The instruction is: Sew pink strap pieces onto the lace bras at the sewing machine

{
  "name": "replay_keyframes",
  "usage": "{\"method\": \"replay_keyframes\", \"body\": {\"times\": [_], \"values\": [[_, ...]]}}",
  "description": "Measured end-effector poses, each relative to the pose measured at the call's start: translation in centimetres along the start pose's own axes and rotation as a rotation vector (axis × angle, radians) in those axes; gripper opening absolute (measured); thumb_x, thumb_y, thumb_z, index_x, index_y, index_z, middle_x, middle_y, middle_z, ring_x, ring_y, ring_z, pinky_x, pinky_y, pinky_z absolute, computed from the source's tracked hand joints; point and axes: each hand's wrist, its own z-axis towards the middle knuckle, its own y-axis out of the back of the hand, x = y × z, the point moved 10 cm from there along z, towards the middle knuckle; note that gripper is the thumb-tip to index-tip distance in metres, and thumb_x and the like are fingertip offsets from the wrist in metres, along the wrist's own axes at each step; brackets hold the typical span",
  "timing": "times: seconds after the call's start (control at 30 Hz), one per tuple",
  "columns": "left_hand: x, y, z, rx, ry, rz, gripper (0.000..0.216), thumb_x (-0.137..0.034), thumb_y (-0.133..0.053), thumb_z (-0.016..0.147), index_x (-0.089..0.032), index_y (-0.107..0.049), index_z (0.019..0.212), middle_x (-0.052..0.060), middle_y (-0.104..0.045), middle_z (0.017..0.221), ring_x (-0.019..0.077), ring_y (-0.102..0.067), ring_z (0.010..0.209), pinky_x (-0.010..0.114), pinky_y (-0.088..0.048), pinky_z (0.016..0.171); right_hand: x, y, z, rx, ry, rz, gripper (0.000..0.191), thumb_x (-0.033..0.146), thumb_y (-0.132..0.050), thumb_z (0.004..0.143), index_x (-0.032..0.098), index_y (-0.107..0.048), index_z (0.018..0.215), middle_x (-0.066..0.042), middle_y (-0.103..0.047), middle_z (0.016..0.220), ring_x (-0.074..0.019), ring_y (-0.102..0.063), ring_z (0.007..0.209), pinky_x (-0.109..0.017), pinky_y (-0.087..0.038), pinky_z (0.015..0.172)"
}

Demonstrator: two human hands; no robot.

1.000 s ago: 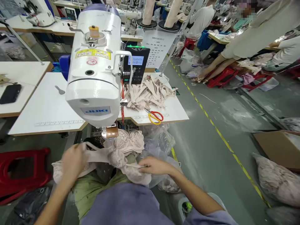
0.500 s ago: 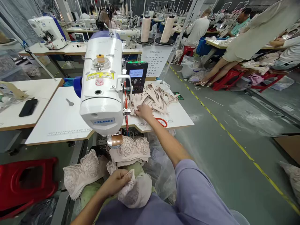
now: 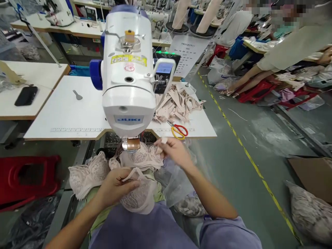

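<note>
My left hand [image 3: 118,186] grips a beige lace bra [image 3: 141,197] over my lap, a loop of its edge standing up by the thumb. Level with the sewing machine's lower end, my right hand [image 3: 175,150] pinches a small pale fabric strap [image 3: 164,140]; most of it is hidden by the fingers. Behind the hands more lace bras lie under the machine, one in the middle [image 3: 144,157] and another at the left [image 3: 86,176]. The white sewing machine [image 3: 128,100] stands just beyond them. Scissors with red and yellow handles [image 3: 178,132] rest on the table edge.
A heap of beige straps [image 3: 178,105] lies on the white tabletop [image 3: 70,117], right of the machine. Thread cones [image 3: 181,14] stand behind. A red stool [image 3: 28,180] is at the left, clear plastic bags [image 3: 176,183] hang at the right. A person [image 3: 280,52] stands at the far right.
My right hand has come back from the strap heap towards me, now with a pale strap piece. The scissors show fully. My left hand still holds the bra, its edge loop now raised.
</note>
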Motion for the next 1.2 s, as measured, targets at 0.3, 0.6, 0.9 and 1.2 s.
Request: {"method": "replay_keyframes", "body": {"times": [0.3,0.6,0.9,1.2], "values": [[3.6,-2.6,0.9,0.101,0.169,-0.083,0.028,-0.044,-0.063,0.089,-0.016,-0.065,0.091,0.001,-0.06,0.078,0.0144,-0.056,0.071,0.021,-0.042,0.058,-4.0,-6.0,-2.2,0.06,-0.035,0.03,0.03,0.048,-0.063,0.088,0.019,-0.073,0.089,0.003,-0.061,0.056,-0.0107,-0.054,0.047,-0.021,-0.041,0.045],[6.8,-2.1,-1.0,0.307,0.278,-0.064,0.043,-0.052,-0.055,0.093,-0.017,-0.05,0.069,-0.004,-0.036,0.063,0.0089,-0.032,0.056,0.023,-0.023,0.052,-7.8,6.7,1.9,-0.493,0.005,0.239,0.042,0.057,-0.08,0.07,0.017,-0.069,0.081,0.004,-0.054,0.052,-0.0063,-0.039,0.043,-0.019,-0.029,0.04],[5.5,-1.9,0.2,0.187,0.284,-0.119,0.04,-0.048,-0.055,0.093,-0.017,-0.049,0.069,-0.005,-0.039,0.062,0.0091,-0.035,0.057,0.022,-0.025,0.054,-12.6,-11.9,-5.7,0.32,-0.459,0.446,0.067,0.08,-0.049,0.084,0.018,-0.073,0.096,-0.006,-0.072,0.081,-0.0198,-0.067,0.077,-0.031,-0.052,0.066],[5.3,-0.3,0.1,0.077,0.288,0.101,0.041,-0.046,-0.052,0.094,-0.017,-0.047,0.066,-0.005,-0.036,0.059,0.0088,-0.032,0.057,0.023,-0.023,0.053,-10.8,-5.0,-2.9,-0.171,-0.306,0.526,0.035,0.051,-0.085,0.068,0.021,-0.075,0.081,0.006,-0.052,0.053,-0.0069,-0.041,0.048,-0.019,-0.036,0.047]]}}
